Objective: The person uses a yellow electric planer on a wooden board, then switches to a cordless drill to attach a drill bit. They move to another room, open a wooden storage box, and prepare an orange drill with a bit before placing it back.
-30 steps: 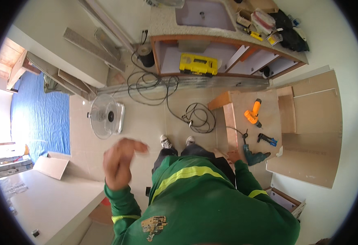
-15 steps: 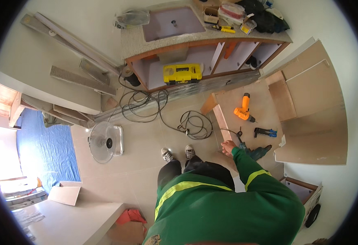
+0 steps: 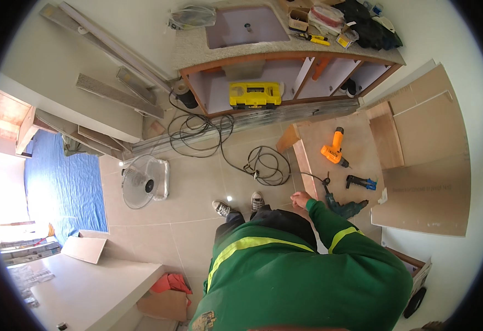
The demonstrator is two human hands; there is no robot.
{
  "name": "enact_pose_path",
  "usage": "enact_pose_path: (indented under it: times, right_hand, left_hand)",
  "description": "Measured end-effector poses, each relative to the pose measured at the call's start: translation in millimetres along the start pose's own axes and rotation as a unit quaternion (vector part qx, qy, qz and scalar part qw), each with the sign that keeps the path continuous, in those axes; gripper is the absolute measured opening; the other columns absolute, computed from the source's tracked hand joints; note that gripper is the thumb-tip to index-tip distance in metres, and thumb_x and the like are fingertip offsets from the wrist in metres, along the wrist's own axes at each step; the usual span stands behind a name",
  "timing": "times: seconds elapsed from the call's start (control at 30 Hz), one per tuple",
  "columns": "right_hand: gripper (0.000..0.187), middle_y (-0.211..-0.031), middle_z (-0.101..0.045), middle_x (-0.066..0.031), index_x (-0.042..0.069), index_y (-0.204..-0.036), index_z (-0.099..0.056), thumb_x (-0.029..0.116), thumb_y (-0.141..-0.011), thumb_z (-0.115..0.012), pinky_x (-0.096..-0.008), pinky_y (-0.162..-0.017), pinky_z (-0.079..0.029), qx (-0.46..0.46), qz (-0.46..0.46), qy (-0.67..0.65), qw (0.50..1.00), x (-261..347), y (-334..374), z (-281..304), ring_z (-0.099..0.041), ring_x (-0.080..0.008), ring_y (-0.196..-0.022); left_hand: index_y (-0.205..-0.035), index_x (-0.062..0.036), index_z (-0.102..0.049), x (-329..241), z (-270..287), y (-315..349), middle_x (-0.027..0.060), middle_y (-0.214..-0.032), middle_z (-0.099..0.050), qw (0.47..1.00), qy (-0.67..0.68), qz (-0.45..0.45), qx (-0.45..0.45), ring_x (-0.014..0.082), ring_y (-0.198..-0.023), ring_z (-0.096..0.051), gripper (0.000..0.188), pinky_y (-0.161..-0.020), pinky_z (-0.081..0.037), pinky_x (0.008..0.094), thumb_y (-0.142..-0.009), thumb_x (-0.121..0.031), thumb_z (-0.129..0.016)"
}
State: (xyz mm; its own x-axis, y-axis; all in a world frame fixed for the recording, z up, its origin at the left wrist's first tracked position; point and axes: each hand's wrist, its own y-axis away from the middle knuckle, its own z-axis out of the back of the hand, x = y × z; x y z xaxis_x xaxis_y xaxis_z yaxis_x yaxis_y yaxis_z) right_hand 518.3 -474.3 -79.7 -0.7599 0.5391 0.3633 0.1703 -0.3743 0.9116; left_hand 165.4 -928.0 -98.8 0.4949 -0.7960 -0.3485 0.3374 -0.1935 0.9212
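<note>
My right hand [image 3: 300, 200] is beside the near left edge of the low wooden cabinet [image 3: 329, 127], its fingers curled. Whatever it may hold is hidden. My left hand is out of sight. Just right of my right hand, a dark green corded drill [image 3: 347, 208] lies on the cabinet top. Farther back on that top rest an orange cordless drill [image 3: 334, 148] and a black and blue hand riveter or stapler-like tool [image 3: 361, 182]; its exact kind is unclear.
A black cable [image 3: 269, 168] lies coiled on the floor ahead of my shoes [image 3: 222, 208]. The fan [image 3: 148, 183] stands at left. A yellow toolbox [image 3: 255, 95] sits in the open cabinet beneath the sink [image 3: 247, 27]. Cardboard [image 3: 426, 193] leans at right.
My right hand has drawn slightly left, away from the corded drill. My left shoe has shifted a little left. The whole view has turned slightly. The tools lie as before.
</note>
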Motion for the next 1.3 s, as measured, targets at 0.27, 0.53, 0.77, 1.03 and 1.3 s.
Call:
enact_pose_path:
  times: [0.27,0.53,0.77,1.03,1.3]
  right_hand:
    - [0.039,-0.1,-0.071,-0.0046,0.006,-0.132,-0.065,0.037,-0.109,-0.062,-0.0364,-0.067,-0.058,-0.056,0.042,-0.078,0.994,21.7,4.7,32.8,-0.071,-0.0168,-0.078]
    - [0.036,-0.092,-0.072,-0.0081,0.003,-0.129,-0.066,0.033,-0.108,-0.062,-0.0369,-0.067,-0.058,0.003,-0.03,-0.017,0.999,-50.6,-7.7,24.1,-0.07,-0.0208,-0.075]
    - [0.04,-0.094,-0.073,-0.0096,0.001,-0.129,-0.067,0.034,-0.105,-0.065,-0.0386,-0.076,-0.059,-0.013,0.158,-0.04,0.986,-36.4,-27.3,39.8,-0.071,-0.0187,-0.082]
    - [0.067,-0.157,-0.05,-0.0293,-0.004,-0.151,-0.048,0.037,-0.103,-0.069,-0.0457,-0.124,-0.037,-0.295,0.254,0.067,0.919,113.1,-95.9,119.1,-0.046,-0.0414,-0.148]
    - [0.085,-0.177,-0.015,-0.0186,-0.005,-0.168,-0.013,0.023,-0.105,-0.062,-0.044,-0.123,-0.045,-0.233,0.034,0.384,0.893,133.3,-130.2,110.5,-0.023,-0.0324,-0.163]
  left_hand:
    - [-0.14,-0.0141,-0.068,-4.1,-5.0,-10.3,0.0246,-0.137,-0.067,1.0,-0.001,-0.004,0.007,0.0377,-0.127,-0.065,0.046,-0.112,-0.049,0.0492,-0.1,-0.036,-0.065]
    - [-0.138,-0.0145,-0.071,-9.1,-5.6,-11.0,0.0234,-0.132,-0.071,1.0,-0.014,-0.014,0.006,0.0354,-0.123,-0.067,0.044,-0.11,-0.05,0.047,-0.1,-0.036,-0.065]
    - [-0.135,-0.0148,-0.073,-19.0,-12.2,-12.9,0.0223,-0.128,-0.074,0.998,-0.062,-0.018,0.02,0.0334,-0.12,-0.069,0.042,-0.108,-0.052,0.0451,-0.1,-0.037,-0.066]
    - [-0.133,-0.0152,-0.075,-45.4,2.4,-38.6,0.0211,-0.123,-0.077,0.975,-0.149,-0.163,0.0,0.031,-0.116,-0.071,0.04,-0.106,-0.053,0.0429,-0.1,-0.037,-0.066]
    - [-0.143,-0.0104,-0.065,-153.5,40.8,26.3,0.0057,-0.115,-0.072,0.981,0.066,-0.135,-0.124,0.0195,-0.098,-0.072,0.046,-0.082,-0.059,0.034,-0.105,-0.036,-0.067]
